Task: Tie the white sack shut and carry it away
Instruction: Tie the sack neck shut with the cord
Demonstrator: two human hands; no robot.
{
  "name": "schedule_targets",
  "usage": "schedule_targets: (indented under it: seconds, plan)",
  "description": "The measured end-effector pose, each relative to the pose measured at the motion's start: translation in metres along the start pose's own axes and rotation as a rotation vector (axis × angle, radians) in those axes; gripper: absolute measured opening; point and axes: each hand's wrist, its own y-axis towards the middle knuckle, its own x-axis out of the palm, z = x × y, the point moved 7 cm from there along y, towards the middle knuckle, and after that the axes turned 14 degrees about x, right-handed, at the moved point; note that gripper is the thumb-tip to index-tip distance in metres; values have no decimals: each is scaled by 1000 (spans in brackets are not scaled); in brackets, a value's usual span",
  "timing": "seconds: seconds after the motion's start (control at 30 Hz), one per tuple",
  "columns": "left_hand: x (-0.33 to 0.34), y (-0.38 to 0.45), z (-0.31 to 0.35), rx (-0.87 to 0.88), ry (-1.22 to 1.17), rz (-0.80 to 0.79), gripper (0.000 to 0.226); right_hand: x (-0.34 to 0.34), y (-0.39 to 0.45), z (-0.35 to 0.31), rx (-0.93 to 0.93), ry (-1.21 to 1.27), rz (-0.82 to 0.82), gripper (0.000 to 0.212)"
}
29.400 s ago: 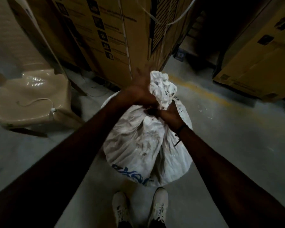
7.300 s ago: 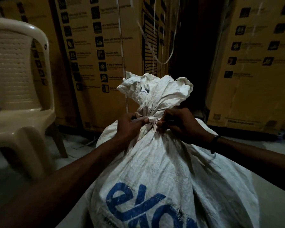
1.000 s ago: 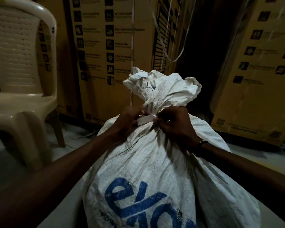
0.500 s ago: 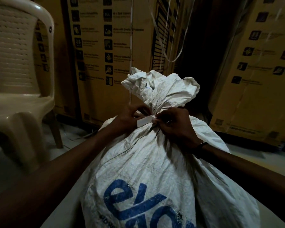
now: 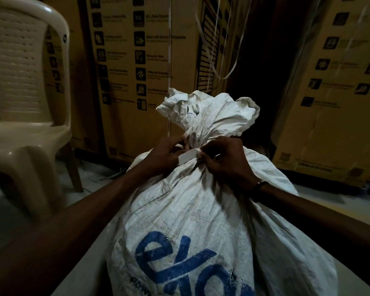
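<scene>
A full white woven sack (image 5: 192, 210) with blue lettering stands upright right in front of me. Its mouth is gathered into a crumpled ruffle (image 5: 209, 112) above a pinched neck. A flat white strap (image 5: 188, 155) runs around that neck. My left hand (image 5: 165, 154) grips the strap's left end, fingers curled against the neck. My right hand (image 5: 224, 161) pinches the strap's right end close to the knot, a dark band on its wrist.
A cream plastic chair (image 5: 26, 116) stands at the left. Tall printed cardboard cartons (image 5: 141, 67) rise just behind the sack, another carton (image 5: 333, 116) at the right, a dark gap between them. Loose white strapping (image 5: 224, 50) hangs down from above.
Over the last second both hands stay at the sack's neck, working the strap with small finger shifts. The sack has not moved.
</scene>
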Motion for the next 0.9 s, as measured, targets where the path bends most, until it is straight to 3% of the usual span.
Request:
schedule_targets:
  seconds: [0.43,0.6,0.9]
  plan:
    - [-5,-10,-23,-151,-284,218,18,-3,6,-23,-41,-158,-58,10]
    - [-6,-10,-24,-178,-258,263,22,13,11,-30,-206,-415,-218,31]
    - [8,-13,-28,-247,-384,305,24,9,9,-11,-164,-369,-309,29]
